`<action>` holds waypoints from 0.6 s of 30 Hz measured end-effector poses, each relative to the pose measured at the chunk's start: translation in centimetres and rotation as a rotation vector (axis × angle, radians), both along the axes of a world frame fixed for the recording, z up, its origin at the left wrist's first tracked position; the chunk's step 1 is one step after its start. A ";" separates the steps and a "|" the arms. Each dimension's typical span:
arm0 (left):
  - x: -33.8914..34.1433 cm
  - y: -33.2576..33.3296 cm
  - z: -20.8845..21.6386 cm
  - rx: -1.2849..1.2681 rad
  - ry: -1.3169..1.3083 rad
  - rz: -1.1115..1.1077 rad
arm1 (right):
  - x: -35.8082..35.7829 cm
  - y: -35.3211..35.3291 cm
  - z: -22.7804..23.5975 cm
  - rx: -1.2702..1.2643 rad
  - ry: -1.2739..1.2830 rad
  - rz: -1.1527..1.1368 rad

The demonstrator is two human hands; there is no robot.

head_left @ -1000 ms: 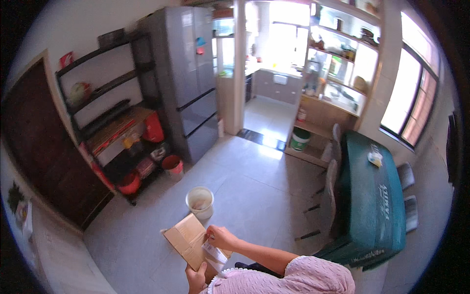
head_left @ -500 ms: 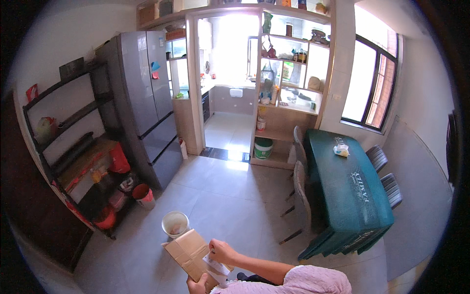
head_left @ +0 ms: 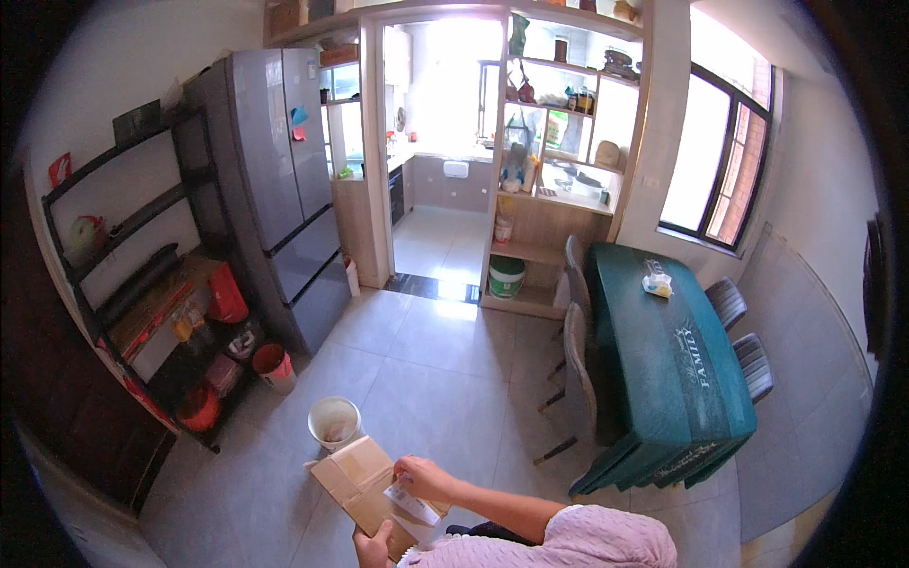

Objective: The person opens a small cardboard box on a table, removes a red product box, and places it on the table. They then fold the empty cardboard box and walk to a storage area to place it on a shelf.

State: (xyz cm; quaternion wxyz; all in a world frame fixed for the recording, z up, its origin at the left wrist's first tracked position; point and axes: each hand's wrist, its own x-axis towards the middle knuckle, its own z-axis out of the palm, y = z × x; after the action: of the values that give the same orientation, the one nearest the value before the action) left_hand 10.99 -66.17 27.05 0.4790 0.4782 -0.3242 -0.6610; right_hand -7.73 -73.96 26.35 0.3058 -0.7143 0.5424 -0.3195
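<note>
A piece of brown cardboard (head_left: 352,470), creased like a flattened carton, is held low in front of me. My left hand (head_left: 373,546) grips its near edge, thumb on top. Bent over the cardboard's right side, my right hand (head_left: 423,479) has its fingers pinched at the upper end of a white printed label (head_left: 413,505). The label lies along the cardboard's right part; how much of it is stuck down cannot be made out. Just beyond the cardboard's far corner a white bucket (head_left: 334,422) stands on the floor, its inside partly visible.
A black shelf rack (head_left: 142,208) and a grey fridge (head_left: 270,170) line the left. A red-lined bin (head_left: 274,367) stands by the rack. On the right, grey chairs (head_left: 579,379) flank a table with a green cloth (head_left: 668,379). A doorway (head_left: 440,189) opens ahead.
The view has shifted slightly. Both hands keep their grip on the cardboard and label, and the label shows a little more plainly below my right hand.
</note>
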 end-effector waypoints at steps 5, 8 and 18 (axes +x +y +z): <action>0.2 -0.8 -0.6 0.001 -0.065 -0.061 | 0.2 -0.2 0.3 0.111 0.075 0.012; 0.5 -1.6 -0.8 0.005 -0.097 -0.103 | 0.0 0.3 0.8 0.077 0.075 0.017; 1.9 -1.9 -0.5 -0.197 -0.533 -0.412 | -1.3 0.5 0.9 -0.026 -0.038 -0.009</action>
State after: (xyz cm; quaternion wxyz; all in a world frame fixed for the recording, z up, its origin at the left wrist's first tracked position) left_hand 12.89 -68.05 26.57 0.2781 0.5100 -0.5896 -0.5612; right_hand -9.01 -73.42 27.27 0.3052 -0.7098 0.5354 -0.3412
